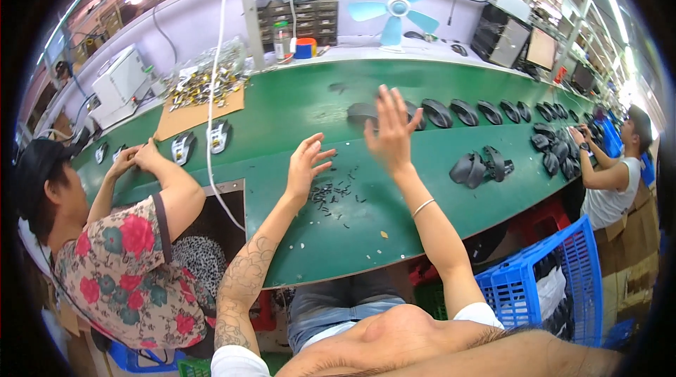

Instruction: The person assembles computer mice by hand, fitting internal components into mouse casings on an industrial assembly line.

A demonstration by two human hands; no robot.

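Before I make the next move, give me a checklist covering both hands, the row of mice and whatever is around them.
1. Left hand free: ok, fingers spread, nothing visible in it.
2. Right hand free: ok, open, with no object seen in its grip.
3. Right hand clear of the black mice: cannot tell, it overlaps the near end of their row in view.
4. Small black pieces gathered up: not ok, scattered loose on the green table.
5. White cable clear of both hands: ok, it hangs left of them.
6. Left co-worker's hands apart from yours: ok.
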